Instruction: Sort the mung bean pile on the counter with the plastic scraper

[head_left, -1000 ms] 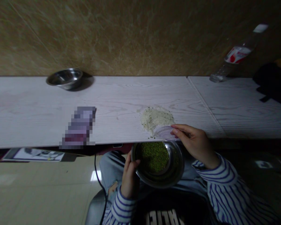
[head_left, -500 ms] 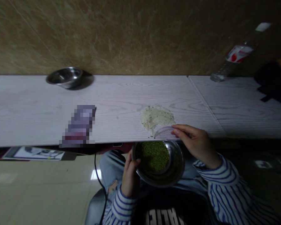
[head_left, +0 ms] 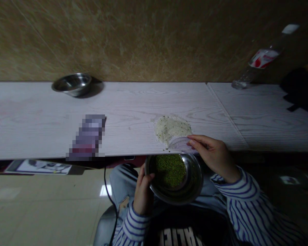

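My left hand (head_left: 143, 191) is closed on the left rim of a steel bowl (head_left: 193, 186), which sits below the table's front edge, over my lap. Green mung beans (head_left: 170, 171) fill the bowl's left part. Between the thumb and fingers of my right hand (head_left: 215, 152) is a clear plastic protractor (head_left: 179, 144), its curved side towards the pile. It lies low at the table edge, at the near side of a heap of white rice (head_left: 173, 126) with a few green beans mixed in. A few loose beans lie near the edge, left of the protractor.
A second steel bowl (head_left: 73, 84) stands by the wall at the back left. A blurred-out phone-like object (head_left: 87, 136) lies on the white table (head_left: 128, 102). At the back right stands a plastic bottle (head_left: 263, 58), beside a dark cloth item (head_left: 300, 89). A black cable (head_left: 107, 191) hangs below.
Almost nothing differs. The whole view has shifted very slightly; both hands keep their holds on the bowl and the protractor, and the rice heap looks the same.
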Demonstrator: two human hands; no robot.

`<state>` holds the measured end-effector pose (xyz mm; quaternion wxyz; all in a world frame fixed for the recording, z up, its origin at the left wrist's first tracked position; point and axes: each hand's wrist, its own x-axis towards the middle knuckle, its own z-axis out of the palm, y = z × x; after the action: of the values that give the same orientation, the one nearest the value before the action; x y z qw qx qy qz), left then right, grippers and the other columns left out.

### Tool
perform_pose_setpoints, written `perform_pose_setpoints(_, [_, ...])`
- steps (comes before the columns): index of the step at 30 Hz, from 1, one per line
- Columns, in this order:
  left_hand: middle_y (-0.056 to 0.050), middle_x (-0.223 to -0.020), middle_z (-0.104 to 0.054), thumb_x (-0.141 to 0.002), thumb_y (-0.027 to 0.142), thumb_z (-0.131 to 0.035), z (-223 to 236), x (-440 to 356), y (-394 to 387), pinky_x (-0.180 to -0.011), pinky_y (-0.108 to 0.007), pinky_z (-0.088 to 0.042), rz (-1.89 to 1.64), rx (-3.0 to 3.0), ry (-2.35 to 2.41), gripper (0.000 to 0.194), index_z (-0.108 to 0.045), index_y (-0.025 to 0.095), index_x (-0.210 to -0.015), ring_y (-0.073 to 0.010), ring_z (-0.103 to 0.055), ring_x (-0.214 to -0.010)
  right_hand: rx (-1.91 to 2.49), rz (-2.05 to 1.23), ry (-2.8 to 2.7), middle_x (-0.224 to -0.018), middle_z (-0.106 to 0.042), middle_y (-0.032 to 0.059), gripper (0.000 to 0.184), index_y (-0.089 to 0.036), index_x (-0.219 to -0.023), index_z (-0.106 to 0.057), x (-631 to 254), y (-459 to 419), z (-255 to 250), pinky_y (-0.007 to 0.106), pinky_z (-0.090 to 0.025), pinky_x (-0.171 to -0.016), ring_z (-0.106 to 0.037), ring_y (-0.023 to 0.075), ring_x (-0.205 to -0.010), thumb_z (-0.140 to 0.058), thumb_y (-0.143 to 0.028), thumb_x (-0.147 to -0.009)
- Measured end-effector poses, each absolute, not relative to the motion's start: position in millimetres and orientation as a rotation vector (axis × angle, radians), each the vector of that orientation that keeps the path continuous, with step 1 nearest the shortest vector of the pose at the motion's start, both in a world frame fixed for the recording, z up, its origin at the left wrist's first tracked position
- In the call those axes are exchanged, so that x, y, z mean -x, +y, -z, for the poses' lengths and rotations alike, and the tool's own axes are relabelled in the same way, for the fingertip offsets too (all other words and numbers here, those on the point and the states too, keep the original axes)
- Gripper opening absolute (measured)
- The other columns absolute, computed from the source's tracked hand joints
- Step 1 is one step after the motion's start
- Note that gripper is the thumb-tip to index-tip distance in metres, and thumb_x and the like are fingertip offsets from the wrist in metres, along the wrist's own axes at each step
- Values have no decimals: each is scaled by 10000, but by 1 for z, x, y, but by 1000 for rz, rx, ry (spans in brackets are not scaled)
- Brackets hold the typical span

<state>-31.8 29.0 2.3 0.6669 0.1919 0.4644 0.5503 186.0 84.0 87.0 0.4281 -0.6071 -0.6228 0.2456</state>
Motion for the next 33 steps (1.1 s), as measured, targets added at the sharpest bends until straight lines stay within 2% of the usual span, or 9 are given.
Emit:
perform_pose_setpoints(13, [-66,-1276,-694,-714,305,-692,-4,34,29,-1190,-531,-269,-1239,-407,1029,476,-693,242,-1186,-353,-490,-1357,1457,-638,-1579,-888,-815,88,211,-154,-984,-802,-180,93,-88,299,-632,-718,-772,198,-764,-660,-248,-859])
perform_pose_setpoints(19, [-71,-1258,-705,-720,308,-679,-6,33,29,-1154,-521,-332,-1234,-437,1058,470,-696,232,-1184,-354,-521,-1325,1450,-666,-1588,-875,-815,80,202,-169,-983,-797,-181,90,-89,320,-641,-728,-774,200,-759,-659,-255,-865])
perform_pose_setpoints(28, [-64,-1251,-708,-741,288,-664,-6,34,28,-1163,-508,-328,-1236,-441,1033,443,-701,237,-1180,-338,-534,-1318,1469,-661,-1609,-894,-814,80,223,-187,-992,-798,-176,90,-91,325,-639,-718,-772,207,-774,-642,-313,-894])
perform_pose_setpoints(33, [-63,-1272,-701,-747,294,-670,-6,34,27,-1166,-517,-317,-1254,-431,1005,460,-695,240,-1203,-341,-517,-1336,1465,-653,-1617,-917,-814,91,235,-176,-1012,-798,-173,94,-88,323,-632,-722,-772,212,-796,-629,-291,-896])
